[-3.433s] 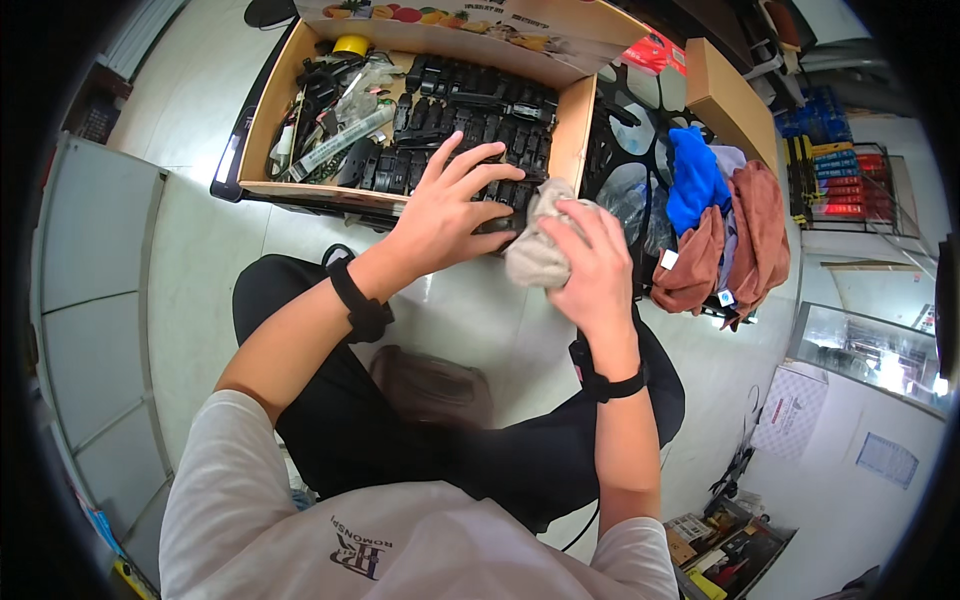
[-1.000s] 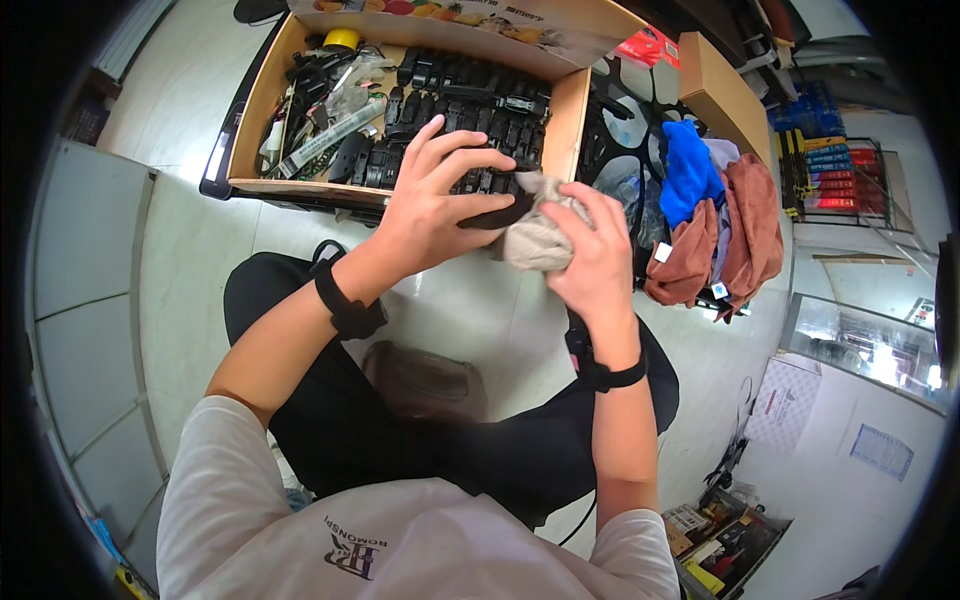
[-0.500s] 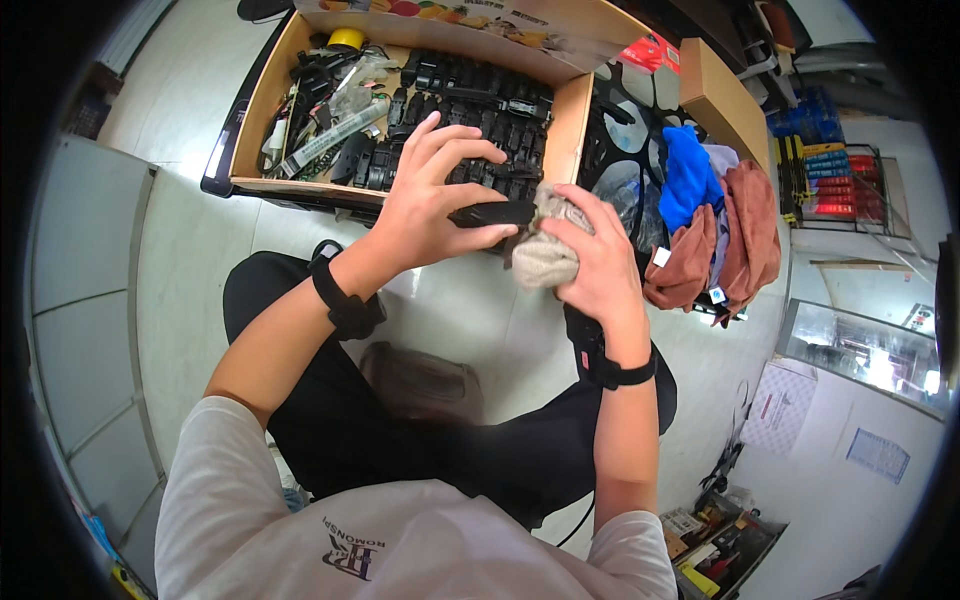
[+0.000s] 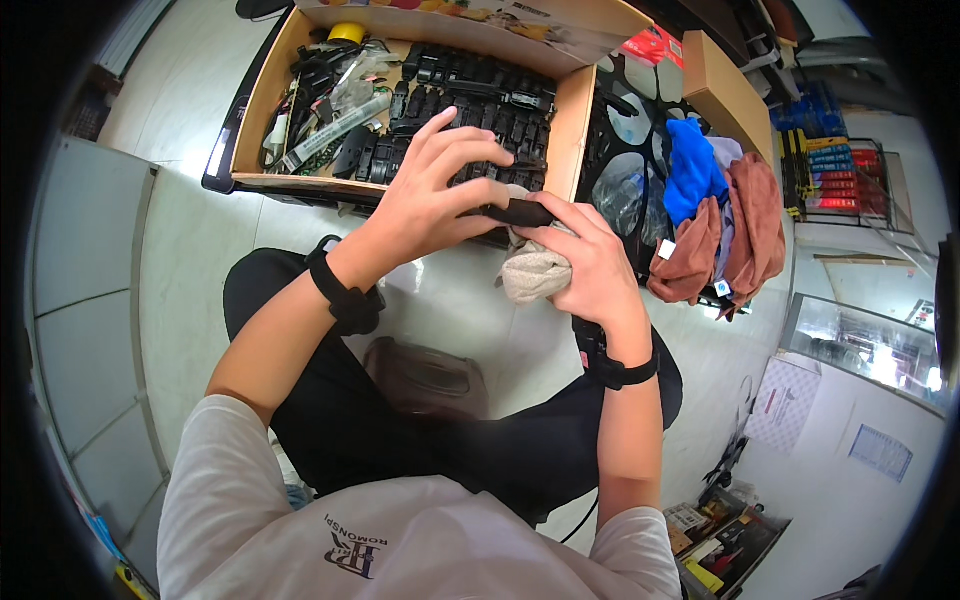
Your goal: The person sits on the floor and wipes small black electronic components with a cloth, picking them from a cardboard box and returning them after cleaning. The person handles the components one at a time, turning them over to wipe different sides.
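Note:
A slim black object, too small to tell its kind, is pinched at one end between the thumb and index finger of my left hand. The other fingers of that hand are spread above it. My right hand is closed around a crumpled beige cloth, and its fingertips press against the black object's other end. Part of the cloth shows behind the object. Just beyond both hands stands an open cardboard box with rows of black pieces packed in it.
Loose cables, clear plastic and a yellow roll fill the box's left side. Blue cloth and brown cloths are heaped to the right, beside a small carton. A brown stool sits between my legs.
The beige cloth has dropped slightly away from the black object and shifted a little left. My right fingers now lie against the object's end. My left hand has barely moved.

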